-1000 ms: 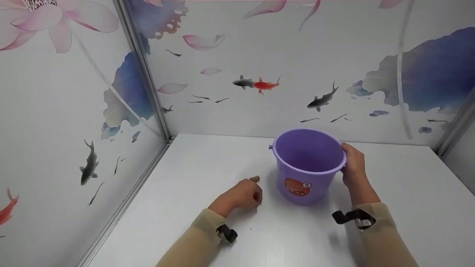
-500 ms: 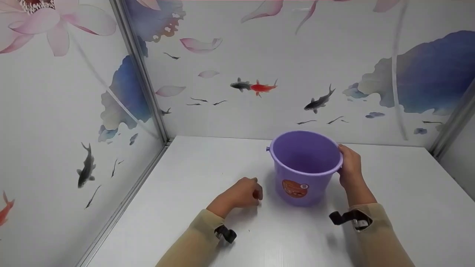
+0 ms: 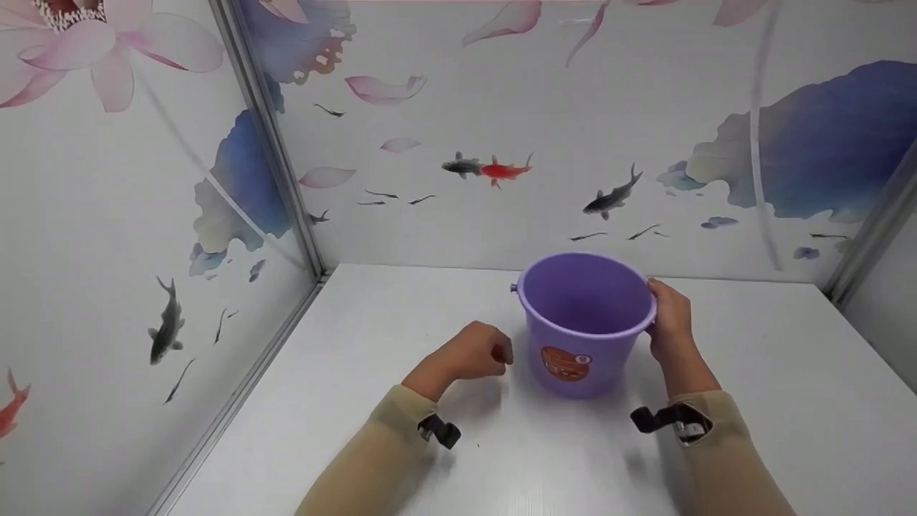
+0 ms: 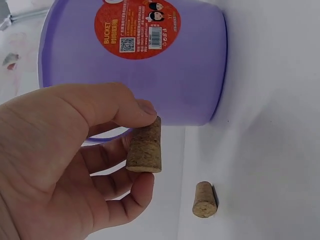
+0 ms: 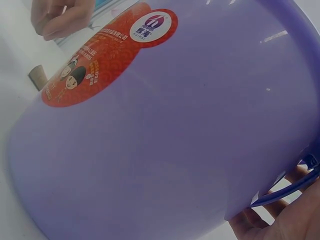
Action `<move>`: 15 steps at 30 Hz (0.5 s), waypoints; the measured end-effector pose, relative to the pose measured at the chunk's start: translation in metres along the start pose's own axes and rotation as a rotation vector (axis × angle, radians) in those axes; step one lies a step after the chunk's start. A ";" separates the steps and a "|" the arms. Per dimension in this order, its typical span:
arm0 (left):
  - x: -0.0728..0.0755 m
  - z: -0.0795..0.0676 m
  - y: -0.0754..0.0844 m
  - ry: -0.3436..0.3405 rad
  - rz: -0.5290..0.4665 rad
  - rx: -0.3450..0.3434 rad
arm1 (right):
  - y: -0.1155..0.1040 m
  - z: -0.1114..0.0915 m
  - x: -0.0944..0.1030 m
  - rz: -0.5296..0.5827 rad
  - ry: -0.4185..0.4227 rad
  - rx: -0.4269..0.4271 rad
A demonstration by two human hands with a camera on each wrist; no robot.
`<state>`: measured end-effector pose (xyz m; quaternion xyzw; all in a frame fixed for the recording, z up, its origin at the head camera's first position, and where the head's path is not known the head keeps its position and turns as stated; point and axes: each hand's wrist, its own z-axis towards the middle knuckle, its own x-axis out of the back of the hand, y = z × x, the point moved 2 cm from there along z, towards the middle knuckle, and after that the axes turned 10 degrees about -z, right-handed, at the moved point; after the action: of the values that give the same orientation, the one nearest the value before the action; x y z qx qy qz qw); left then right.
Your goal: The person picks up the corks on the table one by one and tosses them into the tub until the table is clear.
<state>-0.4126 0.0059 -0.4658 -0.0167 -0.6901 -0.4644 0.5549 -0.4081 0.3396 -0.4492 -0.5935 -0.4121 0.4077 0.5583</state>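
Observation:
My left hand [image 3: 476, 351] is raised a little above the white table, left of the purple bucket [image 3: 573, 365]. Its thumb and fingers pinch a tapered cork stopper [image 4: 145, 147], held sideways against the bucket's wall in the left wrist view. A second cork stopper [image 4: 205, 200] lies on the table beyond the hand; the right wrist view catches a cork [image 5: 37, 77] just past the bucket's label. Both are hidden in the head view. My right hand [image 3: 671, 315] grips the bucket's rim on the right side, near the purple bail handle [image 5: 290, 192]. The bucket stands upright, mouth up.
A white back wall [image 3: 458, 229] painted with fish and petals rises behind the table [image 3: 358, 308]. Another painted panel [image 3: 93, 236] closes the left side, joined by a metal corner post [image 3: 269, 136]. A tiny dark speck lies on the near tabletop.
My left hand has lifted slightly off the table toward the bucket. The cork end that showed past its knuckles is hidden from the head view. The right hand keeps its grip on the bucket.

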 end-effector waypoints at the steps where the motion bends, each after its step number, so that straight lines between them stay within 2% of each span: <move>1: 0.001 0.001 0.002 -0.006 -0.015 -0.005 | 0.000 0.000 0.000 -0.003 0.003 -0.002; 6: 0.007 0.006 0.010 -0.021 -0.069 -0.013 | -0.002 0.001 -0.001 -0.010 0.016 -0.005; 15: 0.022 0.010 0.022 0.000 -0.008 -0.007 | 0.001 -0.001 0.002 -0.005 -0.017 0.008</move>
<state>-0.4166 0.0138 -0.4342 -0.0160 -0.6886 -0.4688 0.5529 -0.4067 0.3415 -0.4503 -0.5864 -0.4169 0.4132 0.5582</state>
